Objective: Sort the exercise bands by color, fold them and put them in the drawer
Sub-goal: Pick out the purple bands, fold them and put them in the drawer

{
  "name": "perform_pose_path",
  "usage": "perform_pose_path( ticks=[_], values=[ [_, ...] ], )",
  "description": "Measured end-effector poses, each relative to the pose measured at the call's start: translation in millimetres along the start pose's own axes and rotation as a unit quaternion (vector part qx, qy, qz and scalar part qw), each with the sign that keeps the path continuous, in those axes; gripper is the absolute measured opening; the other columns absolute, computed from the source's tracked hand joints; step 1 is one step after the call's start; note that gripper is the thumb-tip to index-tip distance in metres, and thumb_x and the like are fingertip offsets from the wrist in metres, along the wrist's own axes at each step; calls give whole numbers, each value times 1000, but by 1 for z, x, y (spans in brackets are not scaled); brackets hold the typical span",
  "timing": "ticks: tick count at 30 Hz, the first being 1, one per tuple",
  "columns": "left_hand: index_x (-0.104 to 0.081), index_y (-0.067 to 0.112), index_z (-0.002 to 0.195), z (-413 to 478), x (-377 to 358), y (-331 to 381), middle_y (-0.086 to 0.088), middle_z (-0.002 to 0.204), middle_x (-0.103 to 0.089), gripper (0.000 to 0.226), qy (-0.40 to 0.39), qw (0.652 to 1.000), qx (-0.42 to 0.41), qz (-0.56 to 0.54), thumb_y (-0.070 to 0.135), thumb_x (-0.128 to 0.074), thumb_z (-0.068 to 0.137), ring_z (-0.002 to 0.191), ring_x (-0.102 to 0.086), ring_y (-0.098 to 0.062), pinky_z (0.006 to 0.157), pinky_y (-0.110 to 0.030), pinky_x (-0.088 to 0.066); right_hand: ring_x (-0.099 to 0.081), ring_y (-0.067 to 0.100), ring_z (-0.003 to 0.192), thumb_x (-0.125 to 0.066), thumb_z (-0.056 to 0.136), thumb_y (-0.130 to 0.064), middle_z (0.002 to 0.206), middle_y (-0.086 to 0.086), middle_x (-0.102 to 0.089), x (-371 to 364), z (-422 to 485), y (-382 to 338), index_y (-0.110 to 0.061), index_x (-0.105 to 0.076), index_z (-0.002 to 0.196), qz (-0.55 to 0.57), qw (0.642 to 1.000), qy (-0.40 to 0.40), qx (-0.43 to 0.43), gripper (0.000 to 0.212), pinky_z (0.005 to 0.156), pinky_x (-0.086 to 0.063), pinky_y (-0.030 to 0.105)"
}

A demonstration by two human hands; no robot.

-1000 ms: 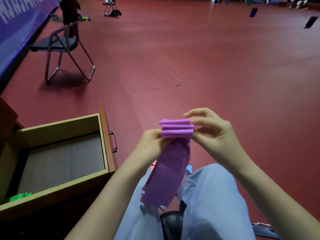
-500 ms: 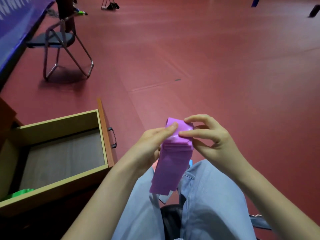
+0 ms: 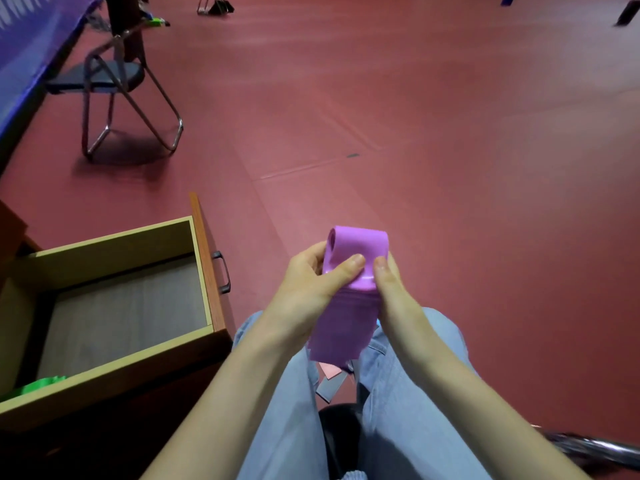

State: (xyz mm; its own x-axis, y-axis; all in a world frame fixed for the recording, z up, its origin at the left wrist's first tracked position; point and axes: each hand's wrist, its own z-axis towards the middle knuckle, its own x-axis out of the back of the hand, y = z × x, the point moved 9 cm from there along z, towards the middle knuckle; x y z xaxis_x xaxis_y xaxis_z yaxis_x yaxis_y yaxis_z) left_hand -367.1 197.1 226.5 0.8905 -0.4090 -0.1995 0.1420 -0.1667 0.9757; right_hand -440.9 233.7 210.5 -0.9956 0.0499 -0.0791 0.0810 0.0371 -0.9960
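Both hands hold a purple exercise band [image 3: 349,306] above my lap. My left hand [image 3: 311,285] pinches its folded top, thumb pressed on the front. My right hand [image 3: 389,289] grips the right edge, thumb beside the left thumb. The band's top is bent over into a loop; its loose tail hangs down between my knees. An open wooden drawer [image 3: 204,271] stands to the left, with a green band [image 3: 38,384] in its near left corner. Pink and grey band ends [image 3: 332,379] show below the purple tail.
A folding chair [image 3: 117,81] stands on the red floor at the far left beside a blue banner [image 3: 31,46]. My legs in light jeans [image 3: 398,393] fill the bottom middle. A black seat [image 3: 337,424] shows between them.
The flat pleated stack at the band's top has been bent over into a loop. Both thumbs have moved onto the front, and the hanging tail has grown shorter.
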Motion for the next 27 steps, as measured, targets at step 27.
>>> perform_pose_path(
  ticks=[27],
  values=[
    [-68, 22, 97, -18, 7, -51, -5, 110, -70, 53, -21, 989, 142, 16, 61, -45, 71, 104, -65, -22, 100, -44, -46, -64, 3, 61, -58, 83, 0, 63, -9, -70, 22, 6, -28, -24, -62, 87, 3, 994, 55, 92, 25, 59, -53, 16]
  ],
)
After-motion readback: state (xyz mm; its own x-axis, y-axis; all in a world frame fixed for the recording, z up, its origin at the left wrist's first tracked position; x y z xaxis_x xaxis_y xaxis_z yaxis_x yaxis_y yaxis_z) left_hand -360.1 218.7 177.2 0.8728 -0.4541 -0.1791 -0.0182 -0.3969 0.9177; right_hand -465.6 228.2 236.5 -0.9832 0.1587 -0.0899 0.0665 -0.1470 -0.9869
